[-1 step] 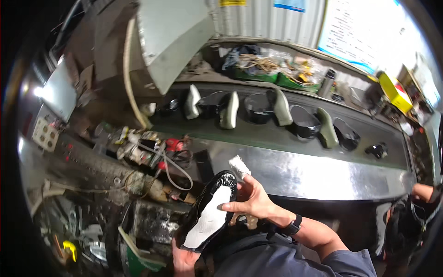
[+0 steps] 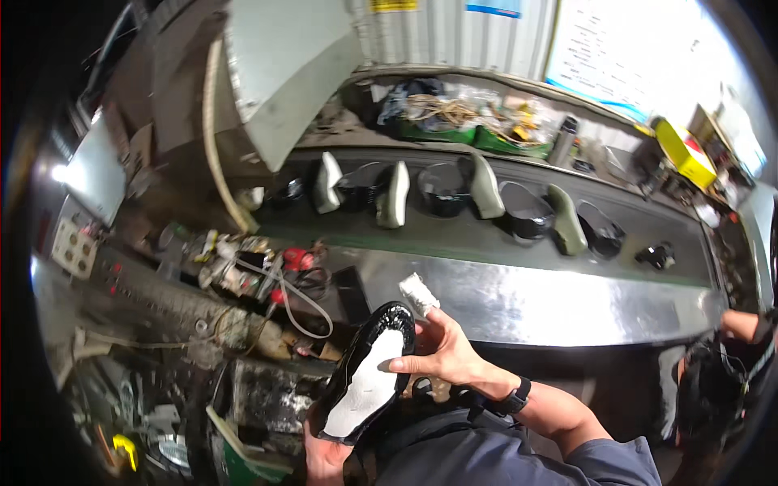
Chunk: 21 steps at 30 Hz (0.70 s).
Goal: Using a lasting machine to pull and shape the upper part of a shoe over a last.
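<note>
A black shoe upper (image 2: 391,317), gathered and glossy around its toe, is held sole side up in front of me. A white insole board (image 2: 369,387) covers the middle of its underside. My left hand (image 2: 326,455) grips the lower, narrower end, its fingers mostly hidden beneath. My right hand (image 2: 444,353) holds the upper part from the right, thumb pressed on the white board. White wrapping (image 2: 418,293) sits at the tip of one raised finger of that hand. A black watch (image 2: 515,394) is on my right wrist.
Beyond a shiny metal ledge (image 2: 527,304), a dark conveyor belt (image 2: 478,233) carries several black shoe parts (image 2: 527,212) and pale green shoe forms (image 2: 486,188). A cluttered machine with hoses (image 2: 304,304) stands left. Another person's arm (image 2: 739,326) shows at right.
The surroundings have shifted slightly left in the view. My hands keep nearly the same hold on the shoe upper.
</note>
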Motion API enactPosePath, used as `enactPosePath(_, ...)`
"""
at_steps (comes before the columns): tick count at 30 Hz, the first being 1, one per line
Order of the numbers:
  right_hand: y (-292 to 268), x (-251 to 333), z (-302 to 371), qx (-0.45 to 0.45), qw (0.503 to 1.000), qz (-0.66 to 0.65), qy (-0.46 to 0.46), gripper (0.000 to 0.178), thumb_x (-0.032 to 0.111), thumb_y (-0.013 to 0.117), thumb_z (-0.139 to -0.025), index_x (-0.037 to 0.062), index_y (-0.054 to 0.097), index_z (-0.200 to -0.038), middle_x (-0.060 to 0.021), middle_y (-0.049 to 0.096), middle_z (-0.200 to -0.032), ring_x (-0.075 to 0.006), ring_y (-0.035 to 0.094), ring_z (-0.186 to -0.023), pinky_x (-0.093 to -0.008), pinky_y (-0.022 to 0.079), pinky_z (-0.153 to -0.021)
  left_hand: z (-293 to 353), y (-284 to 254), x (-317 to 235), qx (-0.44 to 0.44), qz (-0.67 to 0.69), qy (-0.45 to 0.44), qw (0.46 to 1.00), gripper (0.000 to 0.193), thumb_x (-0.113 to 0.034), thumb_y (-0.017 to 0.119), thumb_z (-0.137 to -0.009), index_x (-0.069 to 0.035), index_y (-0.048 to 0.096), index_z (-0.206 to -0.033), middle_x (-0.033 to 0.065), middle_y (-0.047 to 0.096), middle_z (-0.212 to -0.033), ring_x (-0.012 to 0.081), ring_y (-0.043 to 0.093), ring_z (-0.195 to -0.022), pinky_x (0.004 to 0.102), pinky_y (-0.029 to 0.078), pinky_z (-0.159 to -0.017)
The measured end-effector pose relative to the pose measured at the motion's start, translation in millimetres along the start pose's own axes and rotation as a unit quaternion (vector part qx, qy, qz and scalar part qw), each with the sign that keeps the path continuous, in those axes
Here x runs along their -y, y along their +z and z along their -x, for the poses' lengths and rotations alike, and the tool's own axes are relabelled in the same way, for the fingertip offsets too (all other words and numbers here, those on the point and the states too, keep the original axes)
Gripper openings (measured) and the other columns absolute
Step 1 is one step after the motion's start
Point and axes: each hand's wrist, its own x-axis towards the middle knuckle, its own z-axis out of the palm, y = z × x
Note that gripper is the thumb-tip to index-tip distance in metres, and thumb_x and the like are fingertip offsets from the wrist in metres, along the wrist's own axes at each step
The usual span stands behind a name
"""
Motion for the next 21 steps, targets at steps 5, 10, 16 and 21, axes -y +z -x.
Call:
enactPosePath(5, -22, 5, 26, -0.196, 0.977, 0.02, -0.086, 0.048, 0.016, 0.078, -0.093, 0.0, 0.055, -0.133, -0.0014, 0.069, -0.101, -0.0084, 0.064, -0.09, -0.0258, 0.052, -0.078, -34, 21, 11, 0.0, -0.05, -0.038, 0.998, 0.051, -0.039, 0.047, -0.102, -0.001, 0.062, -0.134, 0.0154, 0.069, -0.129, 0.0381, 0.067, -0.117, 0.0592, 0.053, -0.098)
enactPosePath(10, -82, 5, 64, -0.271, 0.961, -0.051, -0.01, 0.06, 0.021, 0.075, -0.096, 0.0007, 0.045, -0.143, -0.002, 0.068, -0.094, -0.0114, 0.067, -0.091, -0.0256, 0.055, -0.075, -68, 95, 10, 0.12, -0.307, 0.166, 0.929, 0.055, -0.009, 0.065, -0.092, -0.01, 0.05, -0.144, 0.0116, 0.057, -0.139, 0.0313, 0.054, -0.131, 0.0468, 0.04, -0.114)
enactPosePath(16, -124, 5, 94, -0.242, 0.827, 0.498, -0.097, 0.115, 0.026, 0.091, -0.076, -0.0054, 0.016, -0.158, -0.0319, 0.043, -0.151, -0.038, 0.04, -0.146, -0.0416, 0.036, -0.117, -122, 180, 86, 0.279, -0.669, 0.376, 0.577, 0.075, 0.005, 0.076, -0.075, 0.0, 0.048, -0.144, 0.012, 0.054, -0.142, 0.0262, 0.052, -0.133, 0.0388, 0.04, -0.115)
enactPosePath(21, -136, -17, 113, -0.25, 0.86, 0.437, -0.081, 0.099, -0.004, 0.079, -0.076, -0.0001, 0.024, -0.158, -0.0241, 0.044, -0.153, -0.0379, 0.047, -0.14, -0.0396, 0.04, -0.114, -134, 180, 176, 0.409, -0.618, 0.325, 0.587, 0.079, 0.003, 0.084, -0.069, 0.003, 0.049, -0.14, 0.0214, 0.058, -0.14, 0.0333, 0.061, -0.127, 0.0388, 0.052, -0.105)
